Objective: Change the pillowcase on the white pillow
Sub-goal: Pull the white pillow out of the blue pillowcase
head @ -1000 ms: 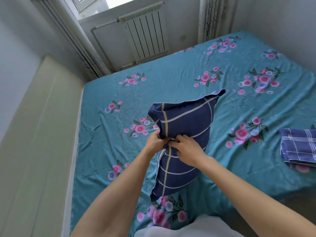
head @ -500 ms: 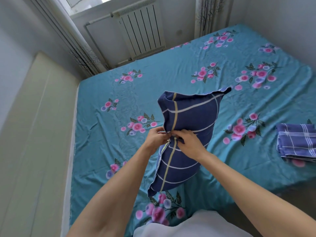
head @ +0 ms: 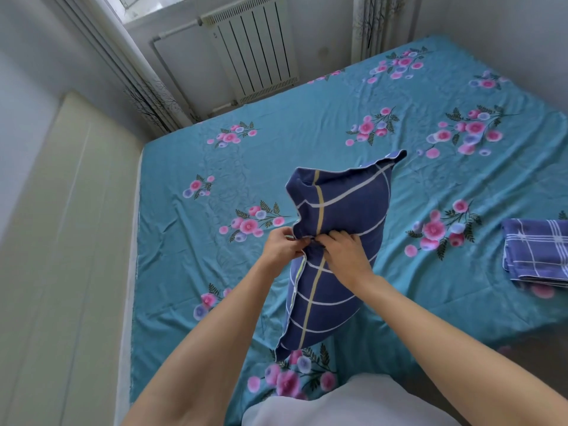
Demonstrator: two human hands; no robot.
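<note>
Hands (head: 284, 245) (head: 345, 252) pinch pillowcase (head: 341, 241) edge above bed (head: 307, 142).

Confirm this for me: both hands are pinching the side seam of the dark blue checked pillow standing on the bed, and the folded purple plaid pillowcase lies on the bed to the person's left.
Wrong side. In the head view the folded purple plaid pillowcase lies on the bed to the person's right. The rest holds: the left hand and right hand both pinch the side seam of the dark blue checked pillow, which stands on the bed.
</note>
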